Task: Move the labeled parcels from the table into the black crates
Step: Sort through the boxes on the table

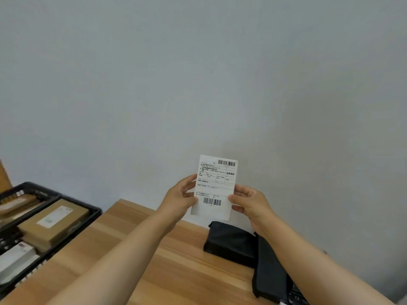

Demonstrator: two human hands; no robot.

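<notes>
Paper-thin and floppy, the shipping label (214,187) hung above the table (167,249); I had my left hand (180,198) and right hand (248,202) pinching its side edges. Boxed parcels (54,223) sat in the black crates (66,243).

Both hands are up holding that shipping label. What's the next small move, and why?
Probably lower the shipping label toward the black parcel on the table. Left hand and right hand pinch its edges in the air, and the parcel shows no label.
</notes>
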